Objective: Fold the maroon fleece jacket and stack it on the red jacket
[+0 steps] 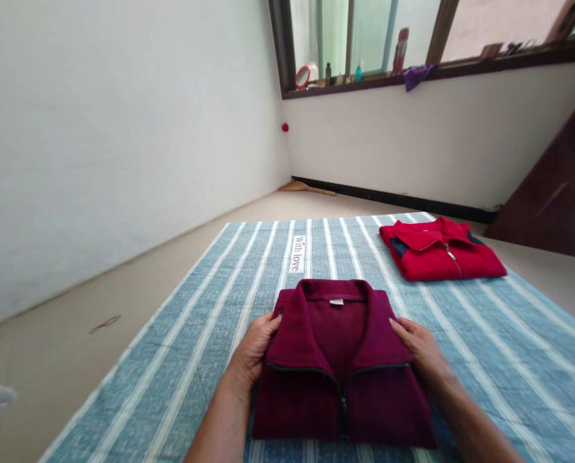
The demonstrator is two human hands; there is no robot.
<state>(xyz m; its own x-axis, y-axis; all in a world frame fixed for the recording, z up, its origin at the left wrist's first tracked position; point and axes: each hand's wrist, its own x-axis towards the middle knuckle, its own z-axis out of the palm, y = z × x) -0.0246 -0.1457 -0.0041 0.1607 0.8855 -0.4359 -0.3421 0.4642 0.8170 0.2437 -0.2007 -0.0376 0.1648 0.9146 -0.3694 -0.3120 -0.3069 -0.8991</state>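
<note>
A folded maroon zip-neck jacket point(297, 402) lies in front of me, its collar spread and a small white label inside the neck. My left hand point(257, 344) grips its left side, thumb on top near the collar. On the opposite side, my right hand point(422, 350) holds the edge with the thumb over the cloth; the other fingers are partly hidden at the side and below. Beyond my right hand, a folded red jacket point(442, 257) with dark blue patches and a zip rests at the far right.
Both garments are on a blue-and-white striped cloth point(210, 308) printed "With love". A white wall point(123, 128) runs along the left. A windowsill point(365, 82) at the back carries bottles, a round mirror point(303, 77) and a purple cloth point(419, 76). A dark red panel point(552, 186) leans at right.
</note>
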